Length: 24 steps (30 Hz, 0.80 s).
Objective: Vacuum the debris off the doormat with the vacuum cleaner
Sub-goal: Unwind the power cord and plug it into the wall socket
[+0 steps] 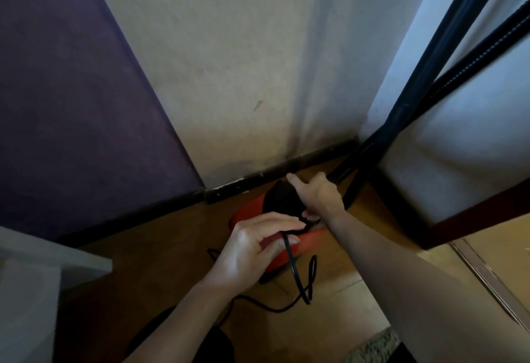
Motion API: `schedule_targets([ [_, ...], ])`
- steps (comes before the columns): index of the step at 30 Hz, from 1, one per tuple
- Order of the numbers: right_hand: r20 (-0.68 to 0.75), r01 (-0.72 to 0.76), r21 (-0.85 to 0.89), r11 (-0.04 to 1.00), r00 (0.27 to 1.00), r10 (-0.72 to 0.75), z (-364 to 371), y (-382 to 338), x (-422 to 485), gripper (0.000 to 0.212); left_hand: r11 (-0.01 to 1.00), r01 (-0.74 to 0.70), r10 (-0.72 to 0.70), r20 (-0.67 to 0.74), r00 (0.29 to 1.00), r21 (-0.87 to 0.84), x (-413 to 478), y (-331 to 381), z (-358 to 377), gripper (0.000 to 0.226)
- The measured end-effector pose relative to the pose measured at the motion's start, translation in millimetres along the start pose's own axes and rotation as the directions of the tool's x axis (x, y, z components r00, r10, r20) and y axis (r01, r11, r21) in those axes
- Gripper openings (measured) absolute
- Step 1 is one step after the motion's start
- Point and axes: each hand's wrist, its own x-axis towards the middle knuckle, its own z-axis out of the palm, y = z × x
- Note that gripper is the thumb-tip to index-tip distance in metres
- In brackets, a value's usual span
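Scene is a room corner: off-white plaster wall (243, 61) dead ahead, dark purple panel (71, 98) to its left, pale white surface (464, 144) framed in dark wood to the right. Black baseboard (286, 164) runs along the wall foot. Floor is tan wood-look (160, 253).

Long black rigid vacuum tube (447, 41) leans diagonally from top right down into the corner. Black ribbed flexible hose (470, 53) runs beside it, crosses it lower down and drops toward the machine.

Red-orange canister vacuum cleaner with black top (282, 205) sits on the floor in the corner, just off the baseboard, partly covered by both hands.

Right hand (318, 193) rests on the vacuum's black top next to the hose end, index finger extended, the others curled; what they close on is hidden, so grip there is unclear. Left hand (255, 245) is over the near side of the red body, fingers curled and pinching the thin black power cord (292, 265), which hangs from the fingers in a loop and trails across the floor.

Speckled grey patch (372, 348) at the bottom edge, too cropped to identify. Doormat not identifiable in view.
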Motion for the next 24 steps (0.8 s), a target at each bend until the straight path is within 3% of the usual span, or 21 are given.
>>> schedule_targets([
  [3, 0.037, 0.083, -0.233, 0.969, 0.996, -0.077, 7.6, -5.6, -12.1, 0.076, 0.999, 0.022, -0.022, 0.001, 1.000, -0.033, -1.1, 1.0, -1.7, 0.031],
  [6, 0.161, 0.132, -0.126, 0.983, 0.981, -0.111, 14.9, -9.6, -10.9, 0.071, 0.998, 0.036, -0.035, 0.016, 0.999, -0.054, -2.6, 2.4, -2.3, 0.031],
  [10, 0.363, 0.021, 0.067, 0.998, 0.931, -0.044, 12.9, -20.4, -14.8, 0.050, 0.998, 0.029, -0.027, 0.020, 0.999, -0.063, -5.7, 8.0, -3.7, 0.030],
  [15, 0.533, -0.072, 0.091, 0.993, 0.846, 0.013, 21.7, -18.4, -19.3, 0.057, 0.997, -0.009, 0.013, 0.052, 0.999, -0.077, -10.3, 11.3, -6.8, 0.030],
  [20, 0.514, -0.108, 0.337, 0.935, 0.853, -0.087, 43.3, -11.0, -16.3, 0.027, 0.995, -0.044, 0.053, 0.098, 0.994, -0.089, -15.7, 11.9, -7.7, 0.028],
  [24, 0.397, 0.009, 0.433, 0.901, 0.896, -0.199, 46.3, -12.9, -19.8, 0.024, 0.996, -0.017, 0.028, 0.139, 0.990, -0.084, -20.8, 9.4, -12.3, 0.035],
])
